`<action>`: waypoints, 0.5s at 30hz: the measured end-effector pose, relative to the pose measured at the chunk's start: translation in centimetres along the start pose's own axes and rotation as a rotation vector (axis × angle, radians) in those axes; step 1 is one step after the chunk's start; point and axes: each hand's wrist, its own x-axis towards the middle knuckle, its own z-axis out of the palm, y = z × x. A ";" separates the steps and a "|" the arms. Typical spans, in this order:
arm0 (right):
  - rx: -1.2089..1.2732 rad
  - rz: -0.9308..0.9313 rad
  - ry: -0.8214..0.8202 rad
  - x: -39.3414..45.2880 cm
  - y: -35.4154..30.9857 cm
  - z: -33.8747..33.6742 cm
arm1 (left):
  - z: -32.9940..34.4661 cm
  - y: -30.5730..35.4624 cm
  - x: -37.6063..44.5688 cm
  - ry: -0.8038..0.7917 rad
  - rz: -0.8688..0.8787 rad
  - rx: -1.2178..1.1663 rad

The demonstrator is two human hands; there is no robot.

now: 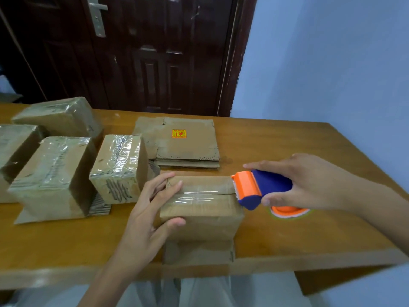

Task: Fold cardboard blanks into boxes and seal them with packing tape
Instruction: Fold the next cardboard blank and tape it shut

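While half-taped — box (200, 209) between hands

The left hand (152, 209) comes in from 7 o'clock, forearm bare, and clasps the left end of the box (200, 209): fingers curled over the top edge, thumb pressed on the near face. The right hand (309, 185) enters from 4 o'clock and grips the dispenser (261, 188), index finger stretched along its far side toward 9 o'clock, thumb on its near side, wrist nearly level.
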 end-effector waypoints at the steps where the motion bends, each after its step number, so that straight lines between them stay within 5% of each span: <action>1: -0.004 0.000 0.008 0.0 0.1 -0.2 | 0.0 0.0 0.0 -0.001 -0.002 -0.005; 15: 0.066 0.038 0.019 -1.3 2.5 1.4 | 0.2 -0.4 0.4 0.018 0.002 0.040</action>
